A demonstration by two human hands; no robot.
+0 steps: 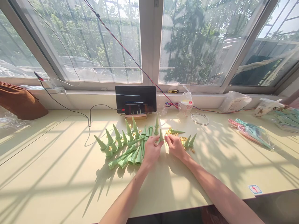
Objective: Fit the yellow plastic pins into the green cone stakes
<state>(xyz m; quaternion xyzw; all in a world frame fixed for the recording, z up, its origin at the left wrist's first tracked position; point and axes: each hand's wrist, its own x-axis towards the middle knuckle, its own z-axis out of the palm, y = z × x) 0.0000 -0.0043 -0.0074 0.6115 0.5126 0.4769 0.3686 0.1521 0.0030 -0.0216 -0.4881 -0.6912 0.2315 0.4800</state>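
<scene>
My left hand (pixel 153 151) is closed on a green plastic spike (pixel 161 135), which points upward between thumb and fingers. Close beside it, my right hand (pixel 175 145) pinches a small yellowish piece (pixel 165 137), mostly covered by the fingertips. Another green spike (pixel 156 125) stands upright just behind my left hand. Left of that hand, several loose green cones (pixel 132 155) lie in a heap, with a row of upright spikes (pixel 117 134) along their far side. Small yellow pieces (pixel 169 130) are scattered by my right hand, along with two short green cones (pixel 189 141).
A black tablet (pixel 135 96) leans near the window with a phone (pixel 135 109) before it. Cables (pixel 87 117) run across the table's far side. A plastic cup in a bag (pixel 186 104), a coiled wire (pixel 200 119) and pink and teal packaged items (pixel 251 132) lie rightward.
</scene>
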